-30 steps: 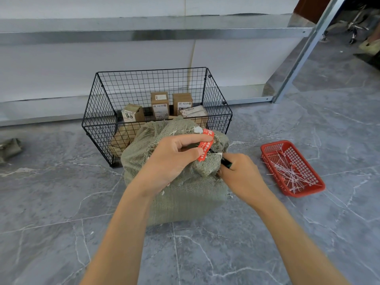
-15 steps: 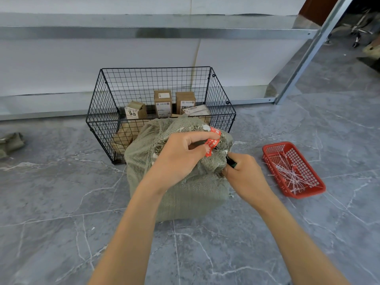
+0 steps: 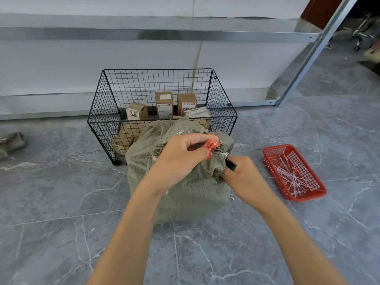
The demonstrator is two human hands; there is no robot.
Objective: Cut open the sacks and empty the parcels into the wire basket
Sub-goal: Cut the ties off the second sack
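Note:
A full green woven sack stands on the floor right in front of the black wire basket. Its gathered neck carries a red tag. My left hand pinches that tag and the bunched neck between thumb and fingers. My right hand is closed around a black-handled cutting tool whose tip is pushed in at the neck, under the tag; the blade is hidden. Several brown cardboard parcels lie inside the basket.
A red plastic tray holding several white cut ties lies on the floor to the right. A folded green sack lies at the far left. Behind the basket runs a low metal shelf with a slanted upright post.
My hands have stayed on the sack's neck. The left hand's grip on the red tag has tightened slightly and the right hand with the tool has edged closer under it.

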